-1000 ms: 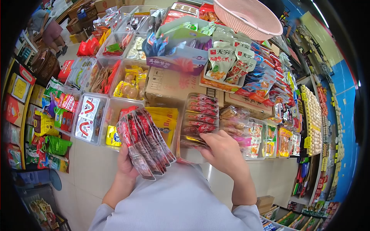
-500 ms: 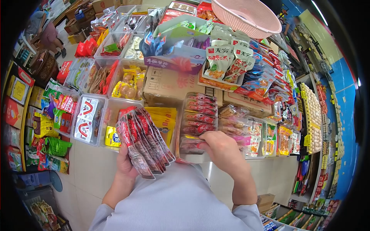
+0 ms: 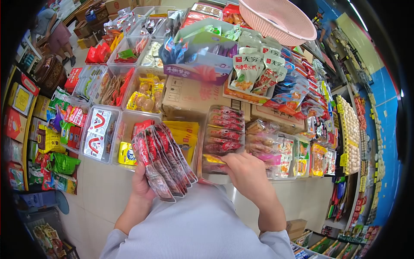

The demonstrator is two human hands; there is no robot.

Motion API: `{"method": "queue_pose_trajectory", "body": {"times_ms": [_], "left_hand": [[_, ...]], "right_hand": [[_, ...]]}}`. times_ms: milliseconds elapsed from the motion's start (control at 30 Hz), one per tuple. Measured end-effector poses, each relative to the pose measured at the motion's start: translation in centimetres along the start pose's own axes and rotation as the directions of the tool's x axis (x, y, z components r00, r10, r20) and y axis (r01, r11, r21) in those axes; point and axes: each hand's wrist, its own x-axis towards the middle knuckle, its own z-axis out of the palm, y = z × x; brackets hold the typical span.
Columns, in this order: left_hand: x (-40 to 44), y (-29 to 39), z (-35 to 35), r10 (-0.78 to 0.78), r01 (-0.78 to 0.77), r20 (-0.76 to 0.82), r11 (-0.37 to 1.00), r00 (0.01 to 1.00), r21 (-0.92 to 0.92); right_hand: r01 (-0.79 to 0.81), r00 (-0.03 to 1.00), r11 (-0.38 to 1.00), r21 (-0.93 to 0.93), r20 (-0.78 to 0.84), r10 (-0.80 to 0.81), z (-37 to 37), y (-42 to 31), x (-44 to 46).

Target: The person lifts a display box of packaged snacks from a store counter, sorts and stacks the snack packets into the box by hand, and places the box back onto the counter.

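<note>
Fanned out in my left hand [image 3: 142,183] are several red and dark vacuum-sealed snack packs [image 3: 164,159], held by their left edge above the floor and the near bin edge. My right hand [image 3: 248,172] has its fingers pinched at the near end of a row of similar red packs [image 3: 224,129] standing in a bin. Under the fingertips a pack with a yellow part [image 3: 213,162] shows at the front of that row. Yellow packets [image 3: 183,138] lie in the bin between the two hands, partly behind the held packs.
Clear bins of snacks surround the hands, one with white packets [image 3: 98,134]. Behind them are a cardboard box [image 3: 185,93], a purple display box [image 3: 198,71] and a pink basket [image 3: 280,21]. Egg trays [image 3: 348,134] stand at right. A person [image 3: 56,32] is at the far left.
My right hand has shifted slightly at the front of the row, and the yellow part of a pack shows there again. My left hand keeps its packs nearly in place.
</note>
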Motion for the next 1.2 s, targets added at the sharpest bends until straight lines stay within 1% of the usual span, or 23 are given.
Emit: {"method": "queue_pose_trajectory", "body": {"times_ms": [33,133,200,300,333,433,467,500,567,600,633,700,733,800,900,933,1033,1067,1100,1133,1167,1200], "left_hand": [[0.0,0.1,0.0,0.001,-0.001,-0.003,1.000,1.000,0.004],[0.0,0.2,0.1,-0.006,0.006,-0.006,1.000,1.000,0.010],[0.1,0.3,0.0,-0.032,0.032,0.006,0.999,0.999,0.013],[0.3,0.4,-0.3,-0.104,0.104,0.012,0.993,0.995,-0.050],[0.3,0.5,0.0,-0.102,0.102,0.013,0.993,0.995,-0.067],[0.2,1.0,1.1,-0.086,0.089,0.035,0.991,0.996,-0.096],[0.5,1.2,1.4,-0.082,0.087,0.053,0.992,0.995,-0.092],[0.7,1.4,1.6,-0.079,0.086,0.072,0.992,0.994,-0.089],[1.3,0.9,1.0,-0.118,0.129,0.079,0.978,0.990,-0.163],[1.6,0.8,0.7,-0.137,0.151,0.083,0.969,0.987,-0.198],[2.0,0.9,1.1,-0.157,0.173,0.088,0.958,0.984,-0.231],[2.4,1.7,3.4,-0.215,0.294,0.240,0.883,0.947,-0.366],[2.7,2.1,4.8,-0.242,0.362,0.314,0.834,0.918,-0.416],[3.1,2.1,5.2,-0.248,0.360,0.440,0.913,0.863,-0.191],[3.1,0.6,5.3,-0.295,0.324,0.332,0.945,0.896,-0.035],[3.1,0.1,5.5,-0.303,0.312,0.296,0.950,0.906,0.018],[3.5,-0.5,7.1,-0.343,0.324,0.368,0.939,0.864,0.114],[3.6,-0.4,7.2,-0.370,0.303,0.381,0.926,0.847,0.225],[3.2,-0.4,7.2,-0.375,0.231,0.275,0.868,0.885,0.439],[2.9,-0.5,7.3,-0.375,0.187,0.165,0.739,0.912,0.647],[2.5,-0.5,7.3,-0.370,0.180,0.054,0.567,0.928,0.804],[2.8,-1.3,5.8,-0.394,0.258,0.008,0.619,0.919,0.742]], "right_hand": [[-0.001,1.000,1.000,0.006,0.002,0.001,-0.5,-0.2,-0.3],[0.006,0.993,0.997,0.079,-0.121,0.004,-2.2,-0.7,-0.9],[0.034,0.985,0.992,0.124,-0.174,-0.012,-3.8,-0.5,-1.2],[0.084,0.971,0.978,0.192,-0.238,-0.037,-7.0,0.3,-1.6],[0.106,0.965,0.971,0.215,-0.256,-0.049,-8.0,0.7,-1.8],[0.280,0.915,0.919,0.278,-0.368,-0.167,-10.2,1.8,-2.3],[0.325,0.883,0.884,0.336,-0.443,-0.156,-9.8,2.2,-2.5],[0.359,0.873,0.845,0.395,-0.463,-0.154,-9.4,2.4,-2.4],[0.427,0.851,0.750,0.504,-0.504,-0.145,-8.8,2.7,-1.6],[0.455,0.869,0.668,0.589,-0.457,-0.189,-8.3,3.5,-1.1],[0.460,0.885,0.648,0.607,-0.366,-0.286,-8.6,3.8,-0.2],[0.459,0.867,0.610,0.645,-0.174,-0.468,-9.1,4.5,2.0],[0.458,0.851,0.584,0.670,-0.140,-0.507,-9.1,4.5,2.8],[0.447,0.809,0.532,0.719,-0.072,-0.583,-8.5,4.1,4.4],[0.498,0.715,0.348,0.795,-0.149,-0.683,-7.3,3.0,6.5],[0.478,0.681,0.274,0.835,-0.154,-0.716,-7.3,2.7,7.1],[0.509,0.666,0.202,0.837,-0.235,-0.708,-5.6,2.0,8.1],[0.504,0.698,0.211,0.838,-0.251,-0.670,-4.6,1.9,8.1],[0.490,0.746,0.261,0.832,-0.246,-0.619,-3.8,1.7,8.1],[0.472,0.790,0.309,0.826,-0.241,-0.564,-3.1,1.5,8.0],[0.448,0.831,0.355,0.821,-0.235,-0.505,-2.4,1.4,7.8],[0.351,0.882,0.365,0.862,-0.174,-0.438,-1.9,1.4,7.5]]}}
